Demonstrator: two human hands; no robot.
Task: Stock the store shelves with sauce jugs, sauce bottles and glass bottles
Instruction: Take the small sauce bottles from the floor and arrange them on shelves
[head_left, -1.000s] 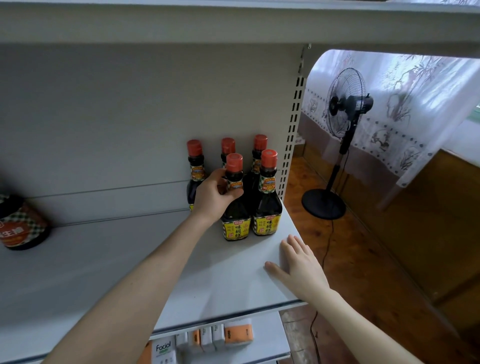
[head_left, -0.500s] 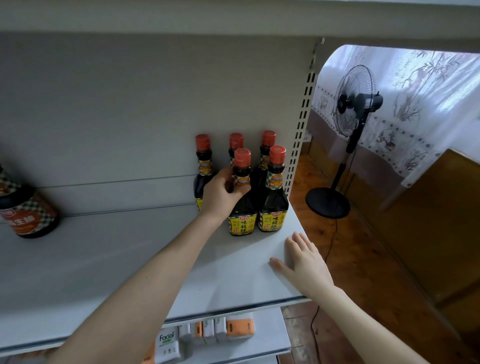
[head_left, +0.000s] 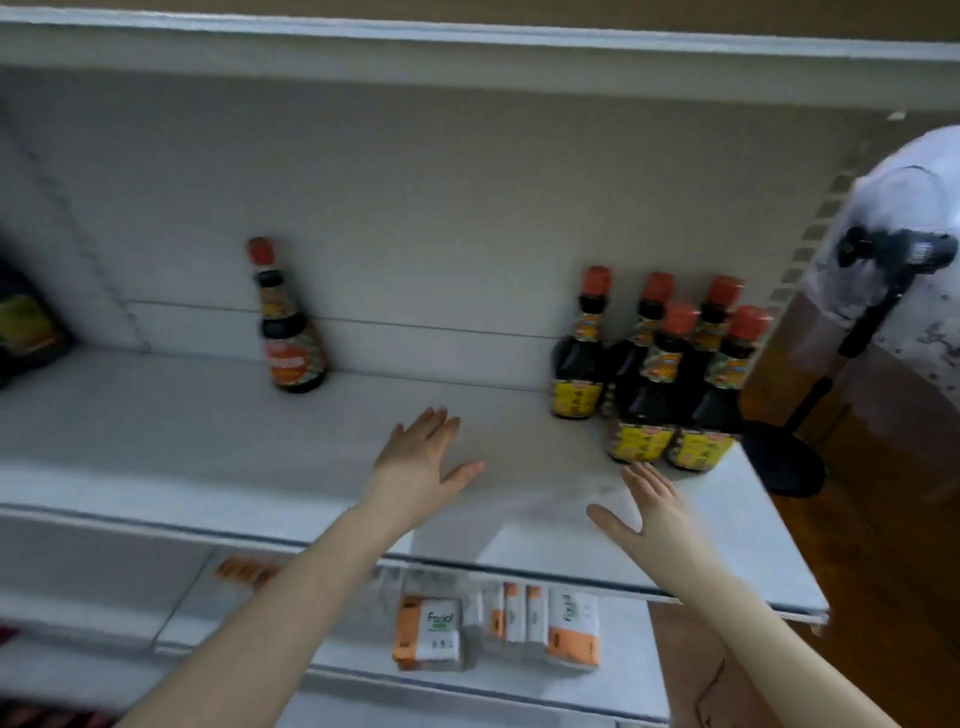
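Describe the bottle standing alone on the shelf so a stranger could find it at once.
Find the wide white shelf holding bottles. Near its back wall, left of the middle, stands one dark bottle with a red cap. Its label is orange, while the five bottles clustered at the right end wear yellow labels.

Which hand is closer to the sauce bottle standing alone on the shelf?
Left. The left hand lies open in front of and right of the lone bottle; the right hand is farther right, just before the five-bottle cluster.
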